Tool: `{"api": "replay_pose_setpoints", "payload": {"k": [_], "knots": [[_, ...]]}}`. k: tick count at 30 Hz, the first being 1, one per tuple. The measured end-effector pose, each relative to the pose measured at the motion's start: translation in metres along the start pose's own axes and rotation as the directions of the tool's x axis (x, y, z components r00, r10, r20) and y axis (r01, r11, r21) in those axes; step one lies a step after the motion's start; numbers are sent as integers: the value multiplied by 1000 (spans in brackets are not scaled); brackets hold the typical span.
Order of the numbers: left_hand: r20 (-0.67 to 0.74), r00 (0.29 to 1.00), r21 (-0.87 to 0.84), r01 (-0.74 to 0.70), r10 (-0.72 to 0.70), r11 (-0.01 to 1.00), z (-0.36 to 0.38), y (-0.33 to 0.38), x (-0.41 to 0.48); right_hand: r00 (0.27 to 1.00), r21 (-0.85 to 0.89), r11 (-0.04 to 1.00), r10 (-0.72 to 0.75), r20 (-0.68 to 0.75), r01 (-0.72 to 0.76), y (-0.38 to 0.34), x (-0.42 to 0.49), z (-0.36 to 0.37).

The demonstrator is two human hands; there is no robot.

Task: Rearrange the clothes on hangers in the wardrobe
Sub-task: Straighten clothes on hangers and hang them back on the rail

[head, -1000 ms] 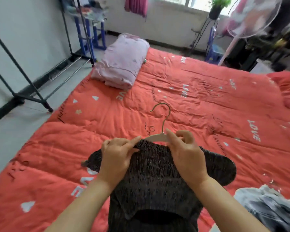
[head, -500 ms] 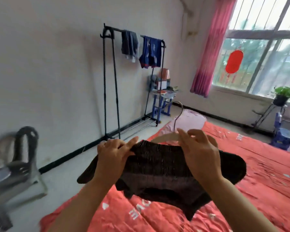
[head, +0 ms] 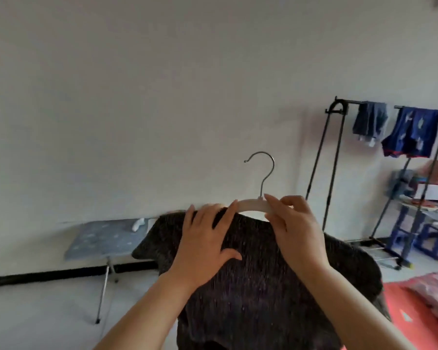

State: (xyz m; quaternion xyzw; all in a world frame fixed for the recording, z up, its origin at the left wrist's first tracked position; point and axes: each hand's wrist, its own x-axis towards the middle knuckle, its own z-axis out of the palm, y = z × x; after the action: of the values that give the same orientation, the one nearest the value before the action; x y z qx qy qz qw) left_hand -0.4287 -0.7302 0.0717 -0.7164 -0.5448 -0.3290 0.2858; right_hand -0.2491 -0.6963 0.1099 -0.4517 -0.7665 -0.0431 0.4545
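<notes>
**Dark top sits on its hanger, the rack comes next**

I hold the dark knitted top (head: pixel 250 286) up in front of the wall, dressed on a white plastic hanger (head: pixel 253 204) with a thin metal hook. The right hand (head: pixel 296 236) makes the grip: thumb and fingers pinch the hanger bar beside the hook. The left hand (head: pixel 208 246) lies flat, fingers straight, on the soft ribbed shoulder. I judge the next move is carrying it to the black rack (head: pixel 324 152) on the right, hook turned toward the rail.
</notes>
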Motion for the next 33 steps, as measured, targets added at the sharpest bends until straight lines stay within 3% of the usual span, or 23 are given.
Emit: {"api": "replay_pose_setpoints", "payload": {"k": [9,15,22,33], "knots": [[-134,974,174,204,-182,963,-77,-203,-66,961,288,940,-233,150,183,-174,57,152],[-210,940,300,324,-269,897,-140,-328,-114,886,426,835,-442,139,349,-292,76,238],[-312,865,488,500,-392,715,-207,-435,-164,704,311,679,-709,41,665,-395,89,331],[-470,704,617,693,-532,372,-286,-565,-209,513,553,348,-841,-173,757,-582,139,475]]}}
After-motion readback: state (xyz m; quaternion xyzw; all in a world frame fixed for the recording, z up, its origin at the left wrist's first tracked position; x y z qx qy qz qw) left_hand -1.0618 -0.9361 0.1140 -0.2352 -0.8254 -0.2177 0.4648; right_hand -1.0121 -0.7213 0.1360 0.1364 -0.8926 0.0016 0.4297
